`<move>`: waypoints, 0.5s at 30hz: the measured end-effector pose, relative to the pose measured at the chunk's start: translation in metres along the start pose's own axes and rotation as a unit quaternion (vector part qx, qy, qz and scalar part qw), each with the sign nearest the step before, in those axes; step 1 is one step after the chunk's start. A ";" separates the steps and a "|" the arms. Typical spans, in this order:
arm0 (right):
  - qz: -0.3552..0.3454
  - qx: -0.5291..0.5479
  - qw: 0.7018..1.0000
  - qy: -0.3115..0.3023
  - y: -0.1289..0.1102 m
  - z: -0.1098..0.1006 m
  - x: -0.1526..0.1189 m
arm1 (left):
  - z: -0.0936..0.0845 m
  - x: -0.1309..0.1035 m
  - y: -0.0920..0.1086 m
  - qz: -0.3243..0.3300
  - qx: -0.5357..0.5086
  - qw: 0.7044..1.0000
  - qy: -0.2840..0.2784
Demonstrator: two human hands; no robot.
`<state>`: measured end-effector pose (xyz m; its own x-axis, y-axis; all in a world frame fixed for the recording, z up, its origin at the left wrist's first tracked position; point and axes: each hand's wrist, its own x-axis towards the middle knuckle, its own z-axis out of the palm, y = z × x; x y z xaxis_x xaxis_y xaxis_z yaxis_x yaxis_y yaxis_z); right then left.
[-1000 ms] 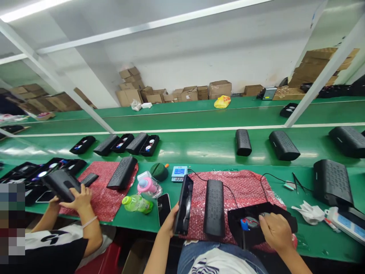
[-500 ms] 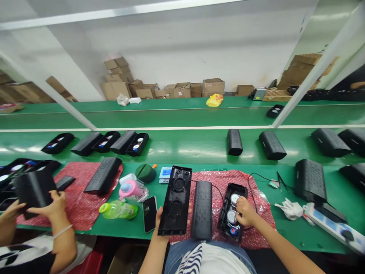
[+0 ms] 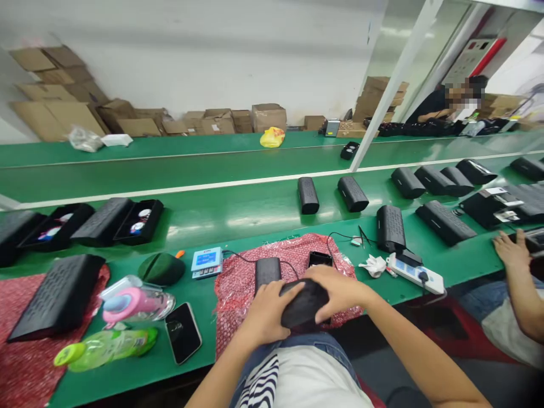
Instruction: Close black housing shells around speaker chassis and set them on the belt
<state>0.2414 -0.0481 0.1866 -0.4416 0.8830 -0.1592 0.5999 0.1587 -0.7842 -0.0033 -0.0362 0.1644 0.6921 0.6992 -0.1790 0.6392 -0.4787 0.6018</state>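
My left hand (image 3: 266, 311) and my right hand (image 3: 342, 290) are wrapped round opposite sides of a black speaker case (image 3: 304, 305), just above my lap. The case is tilted, with one rounded end toward me; its inside is hidden. Behind my left hand lies a second black speaker housing (image 3: 267, 268) on the red bubble wrap (image 3: 233, 292). Past my right hand shows the end of another black part (image 3: 319, 259), mostly covered by that hand. A thin black cable runs across the wrap from a small blue meter with a display (image 3: 207, 262).
To the left are a phone (image 3: 183, 332), a green bottle (image 3: 106, 348), a pink-topped bottle (image 3: 138, 303) and a dark green pouch (image 3: 161, 268). A power strip (image 3: 416, 275) and crumpled tissue (image 3: 374, 265) lie right. Finished-looking speakers (image 3: 353, 194) line the green belt. A co-worker's hand (image 3: 512, 249) is far right.
My view has swung right. The open black shell has left its upright place in my left hand. My right hand has come off the speaker drivers, and both hands now grip one case.
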 end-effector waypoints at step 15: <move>0.214 0.268 0.892 0.293 0.068 0.079 -0.004 | 0.087 -0.003 -0.053 -0.136 0.041 0.958 0.250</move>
<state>0.2308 -0.0762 0.0867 0.2709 0.9165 -0.2944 0.1552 -0.3435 -0.9262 -0.0100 -0.0592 0.0657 0.2621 0.9611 0.0868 0.8121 -0.2682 0.5183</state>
